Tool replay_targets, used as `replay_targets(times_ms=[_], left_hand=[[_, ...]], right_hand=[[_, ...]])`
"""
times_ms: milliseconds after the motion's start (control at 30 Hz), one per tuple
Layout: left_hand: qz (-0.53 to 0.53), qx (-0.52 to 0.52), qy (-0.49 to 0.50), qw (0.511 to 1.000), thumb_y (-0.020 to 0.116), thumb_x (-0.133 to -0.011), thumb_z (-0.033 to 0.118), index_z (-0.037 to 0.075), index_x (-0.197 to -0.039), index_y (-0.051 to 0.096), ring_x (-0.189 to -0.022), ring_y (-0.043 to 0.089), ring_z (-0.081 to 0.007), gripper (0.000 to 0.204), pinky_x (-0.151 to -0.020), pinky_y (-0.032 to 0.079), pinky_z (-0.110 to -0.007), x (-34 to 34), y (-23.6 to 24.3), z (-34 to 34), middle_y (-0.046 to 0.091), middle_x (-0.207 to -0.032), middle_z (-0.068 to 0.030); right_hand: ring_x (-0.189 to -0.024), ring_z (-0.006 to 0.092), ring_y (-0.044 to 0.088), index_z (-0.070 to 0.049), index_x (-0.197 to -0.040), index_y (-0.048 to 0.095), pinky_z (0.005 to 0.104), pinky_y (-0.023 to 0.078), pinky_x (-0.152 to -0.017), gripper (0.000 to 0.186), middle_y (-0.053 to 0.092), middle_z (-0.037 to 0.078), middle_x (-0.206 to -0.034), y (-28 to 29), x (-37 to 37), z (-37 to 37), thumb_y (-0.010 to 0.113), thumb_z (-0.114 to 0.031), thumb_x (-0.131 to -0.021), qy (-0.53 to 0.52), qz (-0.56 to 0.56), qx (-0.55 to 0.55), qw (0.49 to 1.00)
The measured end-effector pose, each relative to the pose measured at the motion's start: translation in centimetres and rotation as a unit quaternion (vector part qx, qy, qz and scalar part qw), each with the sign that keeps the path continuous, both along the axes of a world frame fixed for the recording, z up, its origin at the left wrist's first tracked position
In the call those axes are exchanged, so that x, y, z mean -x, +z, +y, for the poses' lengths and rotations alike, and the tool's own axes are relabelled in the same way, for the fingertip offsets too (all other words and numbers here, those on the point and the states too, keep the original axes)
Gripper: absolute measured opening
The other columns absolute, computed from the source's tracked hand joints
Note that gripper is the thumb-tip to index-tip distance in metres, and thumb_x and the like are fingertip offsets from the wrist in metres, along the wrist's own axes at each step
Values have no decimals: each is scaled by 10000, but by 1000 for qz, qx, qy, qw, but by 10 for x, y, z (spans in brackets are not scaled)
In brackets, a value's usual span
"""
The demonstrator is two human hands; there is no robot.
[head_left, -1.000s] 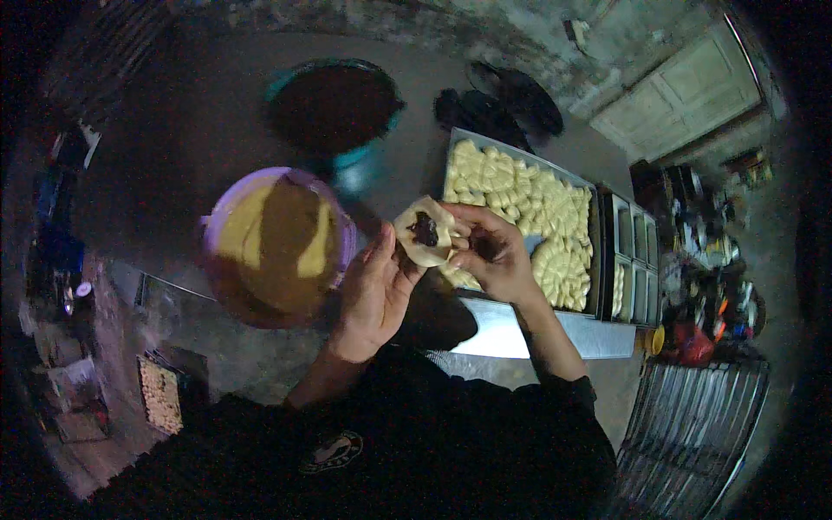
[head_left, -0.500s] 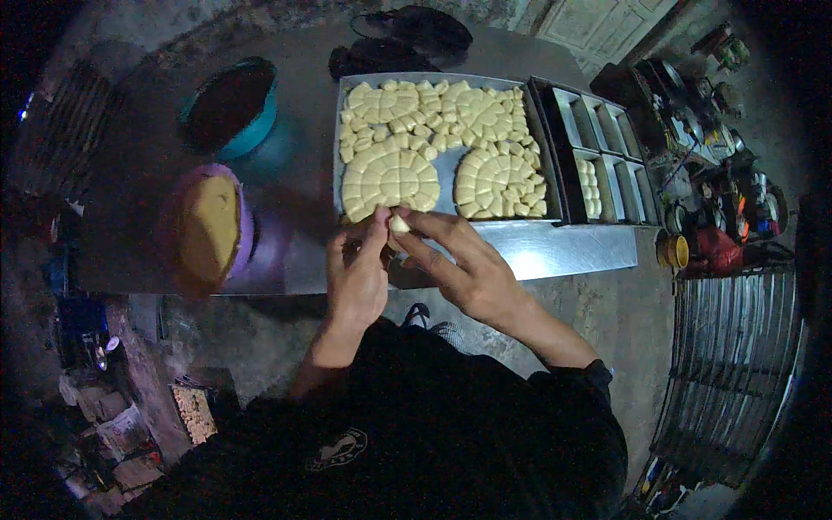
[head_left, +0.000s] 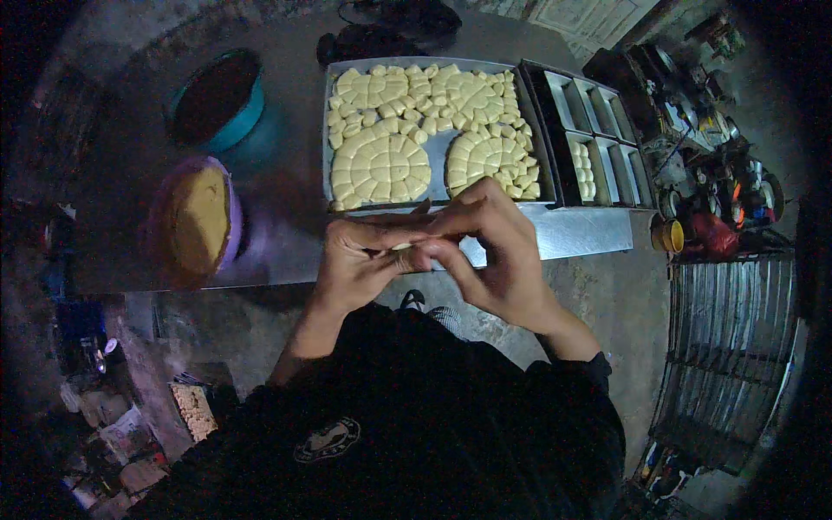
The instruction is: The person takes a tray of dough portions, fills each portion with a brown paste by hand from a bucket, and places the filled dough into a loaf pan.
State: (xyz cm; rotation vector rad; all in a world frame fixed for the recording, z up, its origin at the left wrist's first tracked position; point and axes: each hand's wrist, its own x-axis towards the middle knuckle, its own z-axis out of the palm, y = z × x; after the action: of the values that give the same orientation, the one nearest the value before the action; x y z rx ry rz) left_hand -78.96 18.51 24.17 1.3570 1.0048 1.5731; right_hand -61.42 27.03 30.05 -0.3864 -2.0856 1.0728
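My left hand (head_left: 362,262) and my right hand (head_left: 498,251) meet in front of the tray, above the table's near edge. A small pale dough piece (head_left: 401,246) shows between them, mostly covered by the fingers. The left fingers are closed round it, and the right thumb and fingers pinch at the same spot. Just beyond lies a large metal tray (head_left: 440,154) of cut dough pieces. One full disc of dough pieces (head_left: 381,169) sits at its near left, and a partly broken-up disc (head_left: 485,163) at its near right.
A dark rack of rectangular tins (head_left: 598,113) adjoins the tray; one tin holds dough pieces (head_left: 583,169). On the left of the metal table (head_left: 295,52) stand a teal bowl (head_left: 238,130) with dark contents and a purple bowl (head_left: 232,230) with yellowish filling. A metal rack (head_left: 728,347) stands at right.
Both hands have come lower and nearer my body, with the right hand turned and closed over the dough piece, which shows less now. The view has shifted slightly.
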Motion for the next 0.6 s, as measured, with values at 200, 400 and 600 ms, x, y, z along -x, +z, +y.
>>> replay_targets(times_ms=[200,400,600], left_hand=[[-251,131,-21,959,673,-923,146,-6,-1120,687,-882,654,-133,249,-803,557,-305,44,-16,2,697,-987,-53],[-379,166,-125,902,690,-917,276,-20,-1183,643,-930,639,-169,401,-846,535,-338,89,-45,6,673,-1012,-73],[-169,303,-18,938,678,-926,242,22,-1134,683,-834,621,-118,303,-752,502,-274,98,-89,-3,630,-996,-36]], right_hand=[[-751,191,573,-57,-1181,637,321,445,-677,535,707,63,-1054,3,54,0,858,-129,-699,88,-88,-122,985],[-727,199,557,-75,-1226,608,324,419,-672,627,697,21,-962,-22,108,2,877,-158,-666,-57,-189,-162,967],[-1095,224,588,-60,-1292,360,365,514,-875,726,573,131,-1169,-84,122,-23,847,-140,-760,-31,-82,451,888]])
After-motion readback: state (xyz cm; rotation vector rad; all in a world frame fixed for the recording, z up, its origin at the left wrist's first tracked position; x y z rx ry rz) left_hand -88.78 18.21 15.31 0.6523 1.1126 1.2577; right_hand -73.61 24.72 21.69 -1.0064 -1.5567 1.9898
